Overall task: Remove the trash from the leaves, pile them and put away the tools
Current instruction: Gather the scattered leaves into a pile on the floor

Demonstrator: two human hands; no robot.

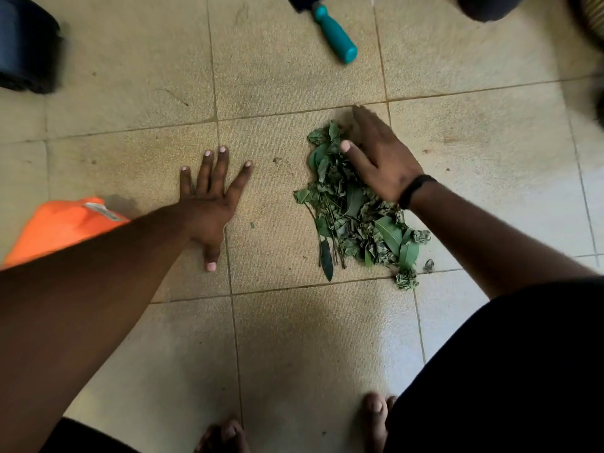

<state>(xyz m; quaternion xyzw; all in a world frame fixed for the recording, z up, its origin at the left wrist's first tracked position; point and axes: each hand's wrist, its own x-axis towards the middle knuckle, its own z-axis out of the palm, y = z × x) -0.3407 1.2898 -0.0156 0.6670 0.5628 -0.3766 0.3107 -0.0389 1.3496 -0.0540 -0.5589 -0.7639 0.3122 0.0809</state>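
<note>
right hand (pixel 380 158): my fingers flat, wide, pressing leaves (pixel 358 207)
left hand (pixel 209 199): fingers spread on floor (pixel 130 125), holding nothing
risk: fast sweep scatters pile, strays missed

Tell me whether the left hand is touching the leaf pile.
Apart. The head view shows the left hand flat on the tiled floor, with bare tile between it and the leaf pile.
</note>
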